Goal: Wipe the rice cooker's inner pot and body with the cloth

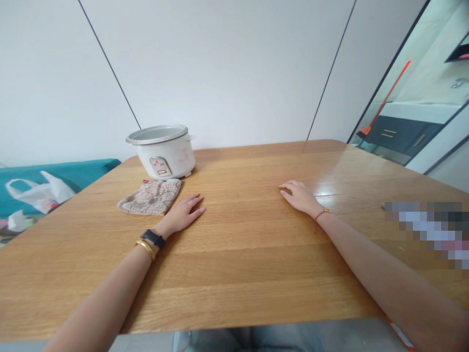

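Note:
My left hand (pixel 182 213) lies flat and open on the wooden table (pixel 249 244), fingers stretched out, just right of a folded patterned cloth (pixel 151 197). It wears a black watch and a gold bangle at the wrist. A white rice cooker (pixel 163 151) with no lid stands behind the cloth, near the far left of the table. My right hand (pixel 299 196) rests palm down and open on the table's middle right, a red string round its wrist. Neither hand holds anything.
A white wall rises behind the table. A teal surface (pixel 78 172) with white plastic bags (pixel 36 194) lies to the left. At the right is a blurred patch on the table and a glass panel showing a red-handled broom (pixel 384 100) and dark cabinet.

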`<state>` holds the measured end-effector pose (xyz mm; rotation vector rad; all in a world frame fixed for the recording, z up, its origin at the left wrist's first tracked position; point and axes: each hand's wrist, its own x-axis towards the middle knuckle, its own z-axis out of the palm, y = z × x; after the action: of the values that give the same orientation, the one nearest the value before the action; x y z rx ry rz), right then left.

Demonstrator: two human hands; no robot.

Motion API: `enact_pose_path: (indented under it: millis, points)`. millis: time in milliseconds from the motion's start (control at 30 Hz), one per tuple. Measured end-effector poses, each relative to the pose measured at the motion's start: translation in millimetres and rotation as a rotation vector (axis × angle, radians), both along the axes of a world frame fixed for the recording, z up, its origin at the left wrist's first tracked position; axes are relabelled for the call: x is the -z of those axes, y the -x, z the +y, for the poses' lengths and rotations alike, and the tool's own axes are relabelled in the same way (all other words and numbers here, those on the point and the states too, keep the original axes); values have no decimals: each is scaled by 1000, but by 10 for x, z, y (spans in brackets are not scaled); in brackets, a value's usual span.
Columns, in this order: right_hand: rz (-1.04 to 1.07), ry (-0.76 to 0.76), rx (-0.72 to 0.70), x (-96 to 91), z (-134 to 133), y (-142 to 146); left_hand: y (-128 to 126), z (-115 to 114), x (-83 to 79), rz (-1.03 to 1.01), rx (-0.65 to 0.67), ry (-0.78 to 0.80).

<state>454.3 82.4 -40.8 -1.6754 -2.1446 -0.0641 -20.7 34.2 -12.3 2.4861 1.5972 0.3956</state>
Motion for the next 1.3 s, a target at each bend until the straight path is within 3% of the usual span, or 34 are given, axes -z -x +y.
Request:
enact_pose_path:
  millis: [1300]
  points:
    - [-19,-34,-4,27,4,-12,18,23,40,4,4,-3]
